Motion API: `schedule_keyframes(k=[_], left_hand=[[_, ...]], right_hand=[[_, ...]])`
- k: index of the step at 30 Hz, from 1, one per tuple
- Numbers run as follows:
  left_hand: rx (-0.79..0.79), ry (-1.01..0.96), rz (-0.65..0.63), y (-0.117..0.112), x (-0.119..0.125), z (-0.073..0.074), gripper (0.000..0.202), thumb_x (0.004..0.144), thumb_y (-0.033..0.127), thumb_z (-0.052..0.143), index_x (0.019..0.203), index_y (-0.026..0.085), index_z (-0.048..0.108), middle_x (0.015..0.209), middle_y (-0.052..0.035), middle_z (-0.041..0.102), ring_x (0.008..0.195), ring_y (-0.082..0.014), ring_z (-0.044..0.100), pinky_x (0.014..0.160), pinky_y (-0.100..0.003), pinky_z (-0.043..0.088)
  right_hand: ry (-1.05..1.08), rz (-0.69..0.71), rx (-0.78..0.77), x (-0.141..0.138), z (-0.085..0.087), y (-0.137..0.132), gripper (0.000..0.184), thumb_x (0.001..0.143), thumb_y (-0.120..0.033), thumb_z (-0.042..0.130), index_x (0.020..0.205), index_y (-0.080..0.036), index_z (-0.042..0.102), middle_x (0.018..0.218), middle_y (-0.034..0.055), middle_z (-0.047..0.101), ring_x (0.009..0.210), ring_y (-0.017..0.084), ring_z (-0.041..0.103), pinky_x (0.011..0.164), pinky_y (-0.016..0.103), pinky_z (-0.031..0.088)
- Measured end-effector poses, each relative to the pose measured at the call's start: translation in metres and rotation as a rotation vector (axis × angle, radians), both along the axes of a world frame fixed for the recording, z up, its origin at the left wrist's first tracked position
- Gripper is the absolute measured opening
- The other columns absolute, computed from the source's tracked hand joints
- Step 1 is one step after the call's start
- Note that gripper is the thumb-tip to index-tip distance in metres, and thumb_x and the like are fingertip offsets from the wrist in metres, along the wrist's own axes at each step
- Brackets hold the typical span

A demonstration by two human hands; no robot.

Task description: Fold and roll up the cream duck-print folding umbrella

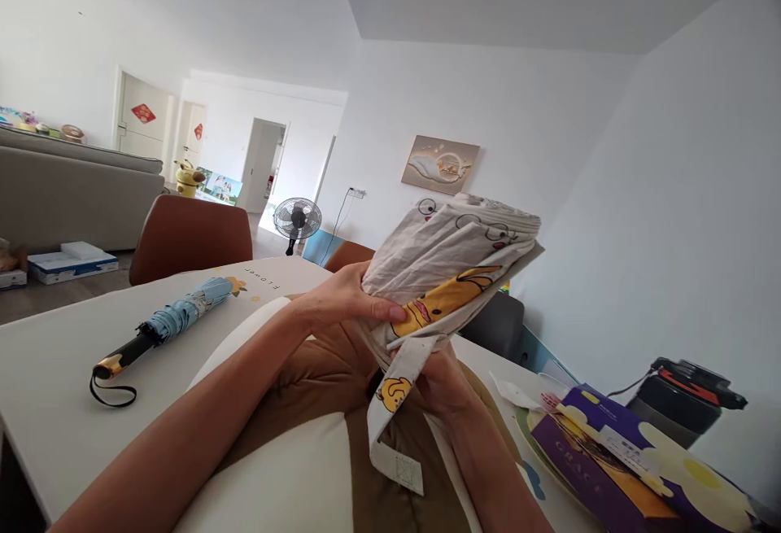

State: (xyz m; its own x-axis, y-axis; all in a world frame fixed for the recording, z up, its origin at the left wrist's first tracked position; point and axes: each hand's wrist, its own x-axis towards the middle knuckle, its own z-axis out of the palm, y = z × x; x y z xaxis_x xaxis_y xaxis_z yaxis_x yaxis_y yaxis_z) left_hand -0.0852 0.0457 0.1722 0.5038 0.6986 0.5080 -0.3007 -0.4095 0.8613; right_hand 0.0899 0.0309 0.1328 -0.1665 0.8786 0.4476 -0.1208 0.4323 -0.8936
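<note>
A white folding umbrella (421, 264) printed with cartoon ducks is held up in front of me, its cloth gathered into loose folds. My left hand (345, 297) is closed around its left side, the thumb pressed on the cloth beside a yellow duck. From below, my right hand (444, 378) grips the umbrella's lower part; most of its fingers are hidden behind the cloth and strap. The white closing strap (390, 411) hangs loose between my hands, with a stitched square patch at its end. Under my forearms lies a brown and white padded cushion (305, 452).
A blue folded umbrella (183, 313) with a black handle lies on the white table (54, 354) to the left. At right are a purple box (610, 452) and a dark bottle (677, 403). Brown chairs (192, 236) and a fan (297, 218) stand beyond.
</note>
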Motion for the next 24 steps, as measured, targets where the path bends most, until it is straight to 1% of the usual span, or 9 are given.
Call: schedule_keyframes(k=[2,4,6,8,13,18,20,22,24], left_hand=[[-0.073,-0.016,0.003,-0.001,0.000,-0.001,0.038,0.058,0.026,0.082,0.091,0.013,0.068,0.089,-0.0061,0.071,0.086,-0.0209,0.065,0.080,-0.032,0.051],[-0.106,-0.046,0.035,-0.002,0.000,-0.001,0.033,0.057,0.025,0.082,0.085,0.013,0.069,0.085,-0.0052,0.071,0.082,-0.0194,0.066,0.078,-0.032,0.051],[-0.109,-0.077,0.085,-0.002,-0.001,-0.001,0.032,0.057,0.024,0.082,0.083,0.012,0.069,0.082,-0.0045,0.071,0.077,-0.0180,0.066,0.076,-0.032,0.052],[-0.135,-0.104,0.080,0.002,-0.001,-0.003,0.031,0.057,0.024,0.082,0.082,0.012,0.068,0.080,-0.0044,0.071,0.073,-0.0170,0.065,0.073,-0.032,0.053],[-0.270,-0.160,-0.107,0.017,0.001,-0.012,0.034,0.056,0.020,0.082,0.086,0.010,0.068,0.081,-0.0074,0.071,0.073,-0.0179,0.067,0.073,-0.031,0.054],[-0.291,-0.185,-0.215,0.022,0.008,-0.016,0.030,0.056,0.021,0.082,0.081,0.011,0.068,0.079,-0.0073,0.071,0.072,-0.0141,0.065,0.070,-0.024,0.051],[-0.282,-0.183,-0.182,0.021,0.012,-0.017,0.031,0.054,0.023,0.082,0.079,0.011,0.067,0.077,-0.0064,0.070,0.067,-0.0127,0.063,0.063,-0.022,0.048],[-0.263,-0.164,-0.088,0.019,0.017,-0.017,0.028,0.054,0.025,0.079,0.075,0.012,0.065,0.073,-0.0043,0.067,0.061,-0.0116,0.060,0.056,-0.021,0.045],[-0.199,-0.102,0.111,0.017,0.022,-0.017,0.022,0.061,0.029,0.072,0.070,0.013,0.062,0.067,-0.0016,0.064,0.059,-0.0115,0.057,0.054,-0.022,0.043]], right_hand=[[0.030,0.039,-0.049,0.000,-0.001,0.001,0.029,0.048,-0.018,0.076,0.075,-0.022,0.068,0.067,0.0003,0.064,0.061,0.018,0.057,0.055,0.029,0.050],[0.067,0.028,-0.054,0.001,-0.002,0.001,0.029,0.048,-0.015,0.075,0.075,-0.021,0.069,0.071,0.0004,0.066,0.062,0.017,0.057,0.057,0.028,0.050],[0.101,0.009,-0.049,0.000,-0.004,0.002,0.027,0.050,-0.015,0.073,0.077,-0.021,0.070,0.077,0.0012,0.068,0.065,0.017,0.059,0.060,0.028,0.051],[0.127,-0.005,-0.038,-0.002,-0.005,0.001,0.028,0.054,-0.017,0.073,0.081,-0.020,0.071,0.083,0.0029,0.070,0.072,0.018,0.062,0.065,0.029,0.052],[0.121,-0.011,-0.027,-0.009,-0.002,-0.007,0.042,0.054,-0.018,0.075,0.096,-0.018,0.071,0.092,0.0059,0.071,0.080,0.021,0.064,0.073,0.032,0.053],[0.070,-0.071,0.061,-0.012,-0.002,-0.011,0.039,0.053,-0.019,0.077,0.091,-0.017,0.072,0.087,0.0053,0.071,0.078,0.020,0.064,0.072,0.031,0.051],[0.023,-0.078,0.069,-0.012,-0.002,-0.009,0.032,0.057,-0.020,0.075,0.088,-0.016,0.073,0.085,0.0055,0.070,0.077,0.019,0.063,0.070,0.031,0.051],[-0.024,-0.081,0.068,-0.013,-0.002,-0.008,0.025,0.060,-0.021,0.074,0.084,-0.016,0.072,0.082,0.0052,0.070,0.073,0.018,0.062,0.066,0.030,0.050],[-0.079,-0.097,0.077,-0.015,-0.001,-0.008,0.018,0.061,-0.022,0.073,0.078,-0.015,0.072,0.077,0.0047,0.069,0.068,0.018,0.061,0.063,0.029,0.050]])
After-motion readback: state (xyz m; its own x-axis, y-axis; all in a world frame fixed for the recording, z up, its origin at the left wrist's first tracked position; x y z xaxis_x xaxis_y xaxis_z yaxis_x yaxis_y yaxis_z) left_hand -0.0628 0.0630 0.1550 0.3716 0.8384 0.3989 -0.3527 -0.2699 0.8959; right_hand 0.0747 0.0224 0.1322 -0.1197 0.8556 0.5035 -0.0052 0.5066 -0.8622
